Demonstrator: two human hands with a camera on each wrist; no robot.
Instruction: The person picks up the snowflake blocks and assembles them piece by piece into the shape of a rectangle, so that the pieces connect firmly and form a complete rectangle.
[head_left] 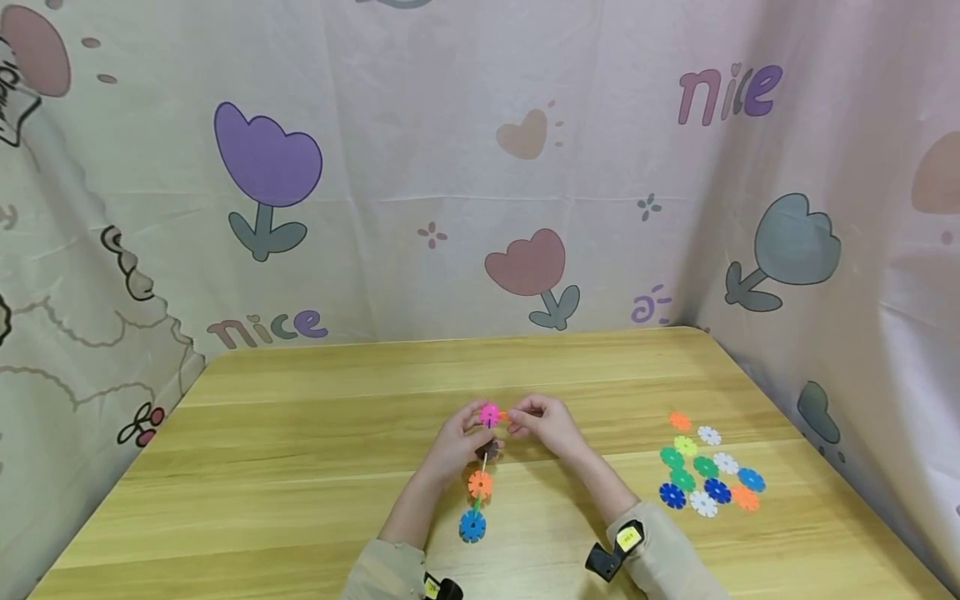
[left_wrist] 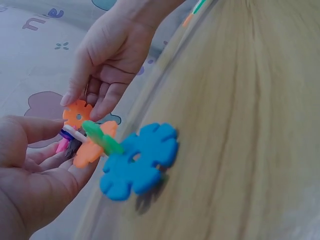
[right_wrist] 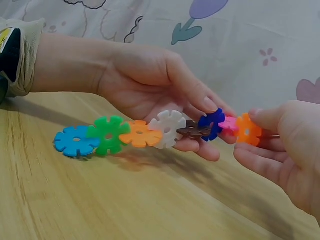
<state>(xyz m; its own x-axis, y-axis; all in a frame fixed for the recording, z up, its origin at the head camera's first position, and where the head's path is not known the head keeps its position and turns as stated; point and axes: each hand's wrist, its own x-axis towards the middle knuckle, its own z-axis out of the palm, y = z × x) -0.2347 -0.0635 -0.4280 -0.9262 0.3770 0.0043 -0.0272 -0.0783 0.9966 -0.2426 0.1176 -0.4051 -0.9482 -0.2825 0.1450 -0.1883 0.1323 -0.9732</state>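
Note:
A chain of notched plastic snowflake discs runs from a light blue disc (right_wrist: 76,140) through green (right_wrist: 108,135), orange (right_wrist: 141,134), white (right_wrist: 168,130), brown (right_wrist: 194,129) and dark blue (right_wrist: 212,124) to a pink disc (head_left: 489,414). My left hand (head_left: 453,442) holds the chain near its far end, thumb by the dark blue disc. Between thumb and fingers, my right hand (head_left: 551,425) pinches another orange disc (right_wrist: 248,128) against the pink one. Whether their slots are joined, I cannot tell. The chain's light blue end points toward me.
Several loose discs lie on the right of the wooden table (head_left: 300,458), among them a yellow disc (head_left: 686,447), a white disc (head_left: 703,503) and a dark blue disc (head_left: 717,490). A printed curtain (head_left: 420,150) hangs behind the table and along its sides.

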